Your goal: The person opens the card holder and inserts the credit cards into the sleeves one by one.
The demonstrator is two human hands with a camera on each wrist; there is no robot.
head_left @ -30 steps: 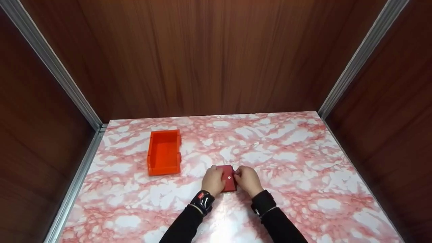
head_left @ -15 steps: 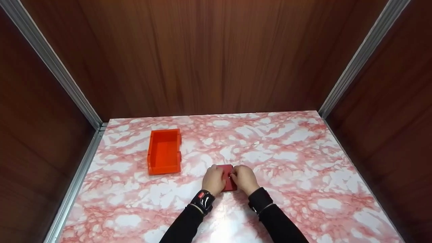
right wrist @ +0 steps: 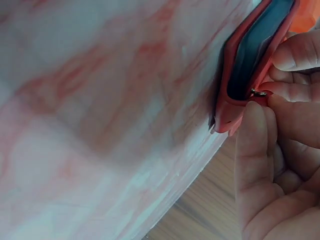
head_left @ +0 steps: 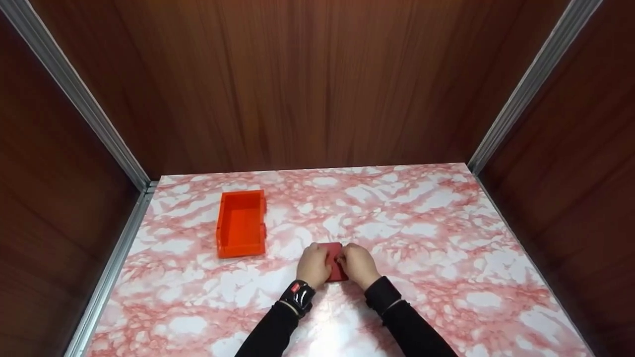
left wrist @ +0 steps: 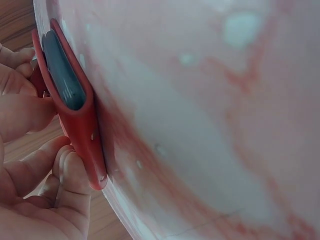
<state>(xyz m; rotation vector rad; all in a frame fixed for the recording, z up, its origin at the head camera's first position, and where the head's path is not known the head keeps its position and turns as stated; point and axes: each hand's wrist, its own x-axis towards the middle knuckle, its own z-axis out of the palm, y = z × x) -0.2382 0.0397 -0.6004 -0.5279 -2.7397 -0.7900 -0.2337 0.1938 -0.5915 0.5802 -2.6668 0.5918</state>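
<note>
A small red wallet point(head_left: 335, 263) lies on the table in front of the person, a dark bluish lining showing inside its side opening in both wrist views. My left hand point(head_left: 314, 265) holds the wallet's left part, thumb on its top face and fingers at the far edge. From the other side, my right hand point(head_left: 358, 265) pinches a short red tab point(right wrist: 261, 96) between thumb and forefinger. A bit of shiny metal point(right wrist: 258, 93) shows beside that tab. In the head view the right fingers cover the silver snap.
An orange open-topped bin point(head_left: 241, 249) stands on the table to the left of and beyond the hands. The pink-and-white marbled table point(head_left: 426, 238) is bounded by brown wood-look panels point(head_left: 307, 84) and grey metal rails point(head_left: 521, 84).
My right hand has shifted slightly left, from the wallet's right edge onto its top face, covering the silver snap that showed earlier. The left hand keeps its hold.
</note>
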